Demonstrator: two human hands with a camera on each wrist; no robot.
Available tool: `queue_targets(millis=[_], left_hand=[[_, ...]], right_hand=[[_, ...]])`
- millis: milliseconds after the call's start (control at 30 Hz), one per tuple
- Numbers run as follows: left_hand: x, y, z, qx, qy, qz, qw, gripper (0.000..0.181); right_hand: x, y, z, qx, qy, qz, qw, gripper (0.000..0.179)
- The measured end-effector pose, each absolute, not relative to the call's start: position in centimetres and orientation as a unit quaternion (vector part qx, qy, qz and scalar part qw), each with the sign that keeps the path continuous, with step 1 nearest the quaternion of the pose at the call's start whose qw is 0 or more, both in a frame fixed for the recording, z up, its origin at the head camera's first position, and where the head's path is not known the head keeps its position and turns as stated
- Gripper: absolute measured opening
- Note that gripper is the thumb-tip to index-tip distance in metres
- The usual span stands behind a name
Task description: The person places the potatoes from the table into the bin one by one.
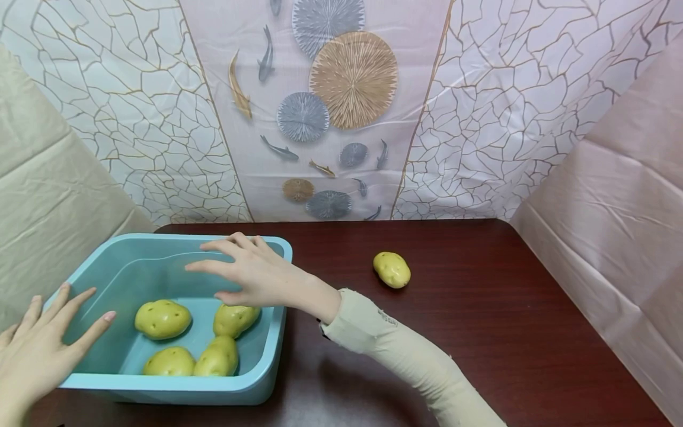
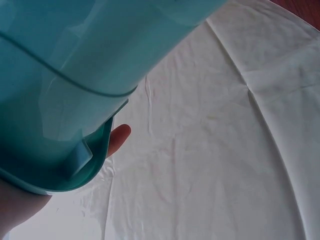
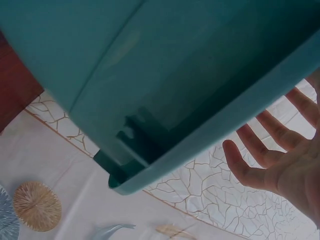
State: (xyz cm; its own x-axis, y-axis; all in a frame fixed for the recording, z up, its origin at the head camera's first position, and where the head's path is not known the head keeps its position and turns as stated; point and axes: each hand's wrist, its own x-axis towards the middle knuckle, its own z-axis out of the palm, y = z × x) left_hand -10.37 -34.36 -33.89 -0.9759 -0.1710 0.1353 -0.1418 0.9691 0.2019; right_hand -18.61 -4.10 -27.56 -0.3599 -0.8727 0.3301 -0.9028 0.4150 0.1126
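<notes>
A light-blue plastic tub (image 1: 176, 383) holds several yellow-green potatoes (image 1: 162, 319) on its floor. My left hand (image 1: 45, 343) rests at the tub's front left corner with its fingers spread. In the left wrist view a fingertip (image 2: 119, 139) shows past the tub's rim. My right hand (image 1: 258, 274) hovers over the tub's right part, fingers spread and nothing held. Below it lies another potato (image 1: 233, 321), partly covered by the hand in the head view. The right wrist view shows the right hand (image 3: 285, 155) with its palm visible and fingers loosely bent beside the rim.
One single potato (image 1: 392, 270) lies on the dark red-brown table (image 1: 480, 332), right of the tub. A patterned cloth (image 1: 352, 148) hangs behind the table, and plain beige cloth sides (image 1: 613, 225) stand at left and right.
</notes>
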Motion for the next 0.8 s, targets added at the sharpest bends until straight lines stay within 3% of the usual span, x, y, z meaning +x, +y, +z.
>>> queue_targets(millis=[400,800], left_hand=[[-10.4,-34.2,-34.0,0.091,-0.989,-0.092,0.077,0.079],[-10.4,-34.2,-33.9,0.093,-0.988,-0.098,0.073,0.080]], right_hand=[[-19.0,-2.6,-28.4,0.537,-0.819,0.066,0.193,0.044],[-19.4,-0.8,-29.5,0.508,-0.840,0.090,0.170,0.044]])
